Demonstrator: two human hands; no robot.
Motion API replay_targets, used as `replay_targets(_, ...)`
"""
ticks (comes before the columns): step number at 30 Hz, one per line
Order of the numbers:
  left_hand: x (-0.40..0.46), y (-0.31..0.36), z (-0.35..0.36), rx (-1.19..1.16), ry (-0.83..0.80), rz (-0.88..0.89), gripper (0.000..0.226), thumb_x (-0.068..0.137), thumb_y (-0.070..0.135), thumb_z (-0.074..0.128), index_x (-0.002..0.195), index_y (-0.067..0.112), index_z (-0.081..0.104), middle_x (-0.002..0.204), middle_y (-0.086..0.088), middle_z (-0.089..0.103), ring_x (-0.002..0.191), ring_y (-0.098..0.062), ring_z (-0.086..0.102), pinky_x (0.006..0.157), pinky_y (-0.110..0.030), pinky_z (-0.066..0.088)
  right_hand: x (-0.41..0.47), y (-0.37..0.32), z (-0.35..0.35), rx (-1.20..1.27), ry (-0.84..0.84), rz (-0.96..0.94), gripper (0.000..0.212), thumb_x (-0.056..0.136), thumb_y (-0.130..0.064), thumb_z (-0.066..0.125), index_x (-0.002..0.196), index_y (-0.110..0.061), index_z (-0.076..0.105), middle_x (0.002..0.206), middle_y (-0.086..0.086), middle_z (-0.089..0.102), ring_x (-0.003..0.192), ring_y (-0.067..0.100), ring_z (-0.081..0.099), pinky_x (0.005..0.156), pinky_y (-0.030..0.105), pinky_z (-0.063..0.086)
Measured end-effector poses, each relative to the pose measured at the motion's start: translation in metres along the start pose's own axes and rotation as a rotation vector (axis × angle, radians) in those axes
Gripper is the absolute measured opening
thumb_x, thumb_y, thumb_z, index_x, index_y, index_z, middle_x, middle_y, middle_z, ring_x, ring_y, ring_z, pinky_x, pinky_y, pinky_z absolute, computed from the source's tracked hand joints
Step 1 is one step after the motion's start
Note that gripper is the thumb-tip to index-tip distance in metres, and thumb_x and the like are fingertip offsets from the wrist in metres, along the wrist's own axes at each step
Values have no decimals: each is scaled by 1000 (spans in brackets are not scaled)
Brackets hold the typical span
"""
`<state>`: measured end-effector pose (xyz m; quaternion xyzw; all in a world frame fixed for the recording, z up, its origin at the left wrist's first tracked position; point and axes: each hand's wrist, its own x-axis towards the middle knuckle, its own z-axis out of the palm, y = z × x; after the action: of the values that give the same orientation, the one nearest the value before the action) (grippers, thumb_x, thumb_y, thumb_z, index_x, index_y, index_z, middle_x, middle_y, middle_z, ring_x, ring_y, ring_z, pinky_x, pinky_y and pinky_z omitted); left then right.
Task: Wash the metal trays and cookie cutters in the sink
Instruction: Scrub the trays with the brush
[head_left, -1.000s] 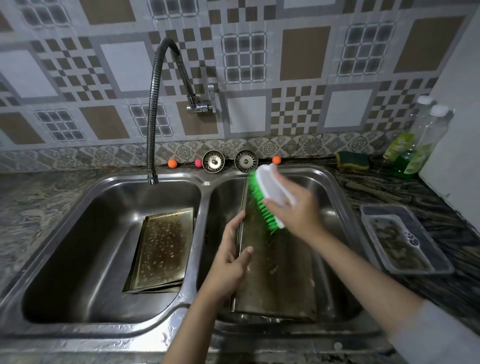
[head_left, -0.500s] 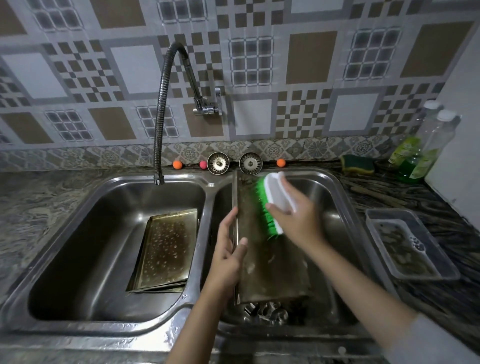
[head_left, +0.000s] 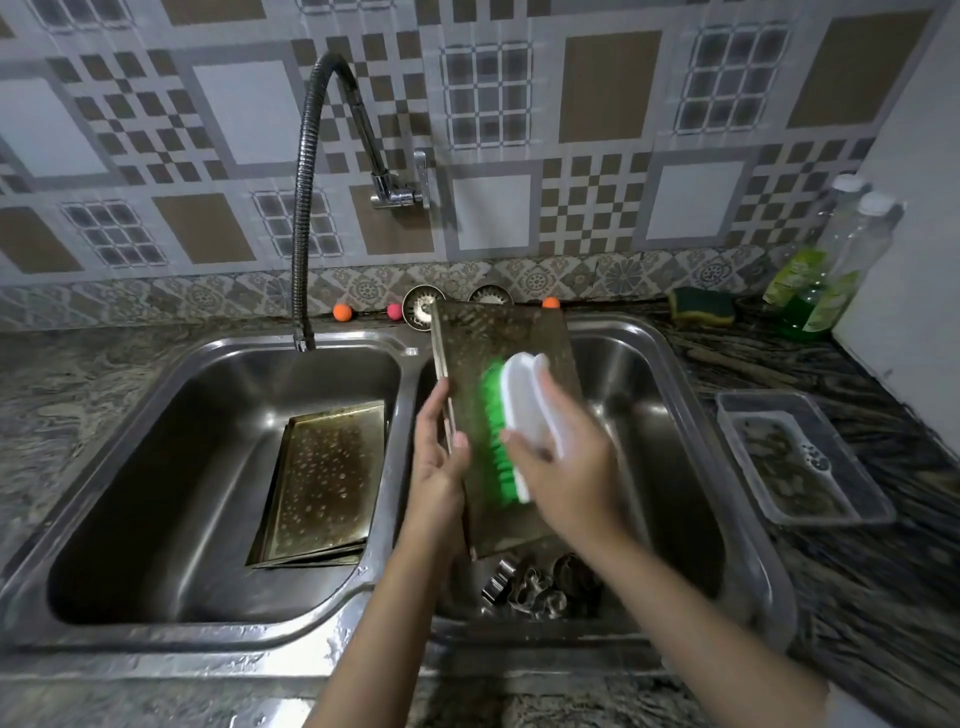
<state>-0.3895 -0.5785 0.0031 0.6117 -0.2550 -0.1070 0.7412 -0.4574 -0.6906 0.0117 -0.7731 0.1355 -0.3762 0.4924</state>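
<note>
A dark, wet metal tray (head_left: 498, 343) stands tilted up in the right basin, its far end near the back rim. My left hand (head_left: 439, 467) grips its left edge. My right hand (head_left: 566, 462) is shut on a white scrub brush (head_left: 530, 405) whose green bristles press against the tray's face. Several metal cookie cutters (head_left: 535, 587) lie on the basin floor below the tray's near end. More trays (head_left: 324, 478), stacked and beaded with water, lean in the left basin.
A flexible faucet (head_left: 306, 218) hangs over the left basin of the double sink (head_left: 405, 374). Two strainers and small coloured balls sit on the back rim. On the right counter are a clear plastic container (head_left: 800, 462), a sponge (head_left: 701, 306) and soap bottles (head_left: 826, 270).
The tray has been lifted and tipped up toward the back rim, uncovering the cookie cutters. The brush has slid down the tray toward me.
</note>
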Motion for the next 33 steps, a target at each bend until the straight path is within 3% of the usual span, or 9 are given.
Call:
replay_targets(5, 12, 0, -19, -143, 71, -41, 52, 88, 22, 57, 135, 40, 46, 149, -7, 39, 138, -39, 33, 112, -63, 21, -40, 25, -15, 13, -48, 4, 69, 76, -10, 73, 139, -8, 45, 140, -8, 50, 126, 0, 49, 105, 15, 36)
replay_targets(10, -10, 0, 9, -153, -18, -75, 65, 78, 39, 72, 136, 33, 44, 143, -4, 49, 129, -28, 48, 106, -41, 41, 23, 33, -24, -17, 218, 154, 70, 78, -6, 76, 140, -8, 44, 137, -4, 51, 124, 3, 50, 105, 26, 42)
replay_targets(16, 1, 3, 9, -157, 44, -96, 52, 92, -2, 45, 132, 32, 46, 134, -6, 53, 105, -10, 59, 82, -18, 48, -54, -13, -2, 141, 10, 13, 71, 75, 2, 75, 139, -9, 45, 138, -10, 50, 126, 0, 49, 100, 17, 44)
replay_targets(19, -9, 6, 12, -99, 12, -74, 49, 88, 13, 50, 131, 36, 48, 142, -21, 42, 114, -39, 50, 98, -31, 46, -4, -4, -11, 55, 91, 12, 70, 77, -3, 76, 139, -7, 45, 136, -12, 48, 119, -12, 48, 95, 8, 42)
replay_targets(24, -16, 9, 24, -109, 26, -93, 48, 91, 3, 48, 135, 23, 43, 132, 10, 57, 118, -5, 56, 98, -25, 48, 28, -19, -6, 20, 82, 76, 66, 79, -13, 74, 140, -12, 47, 133, -11, 52, 112, -16, 46, 88, 2, 39)
replay_targets(27, -6, 13, 12, -206, 133, -166, 54, 91, -8, 41, 133, 26, 46, 107, 15, 70, 97, -12, 64, 83, -28, 53, -47, -24, -1, 74, -90, -7, 65, 76, -14, 73, 136, -6, 51, 136, -5, 53, 122, -7, 50, 99, 10, 38)
replay_targets(29, -5, 14, -1, -244, 177, -189, 55, 91, -4, 44, 131, 33, 49, 126, 4, 63, 112, -25, 58, 94, -40, 47, -59, -7, -15, 59, -115, -6, 65, 76, -16, 73, 136, -5, 50, 137, -5, 52, 125, 0, 51, 101, 11, 37)
replay_targets(31, -9, 11, -9, -250, 162, -175, 54, 92, 0, 46, 133, 34, 47, 139, -2, 53, 119, -25, 56, 99, -45, 45, -36, 22, -33, -42, -31, 51, 67, 75, -10, 76, 136, -3, 49, 134, -6, 50, 122, 6, 53, 97, 3, 35)
replay_targets(33, -15, 12, -5, -258, 119, -188, 54, 95, -3, 42, 137, 31, 42, 122, 7, 65, 102, -16, 65, 87, -37, 53, -10, 40, -45, -79, 106, 172, 68, 77, -7, 76, 139, -6, 46, 131, -7, 49, 121, 13, 54, 92, -1, 34)
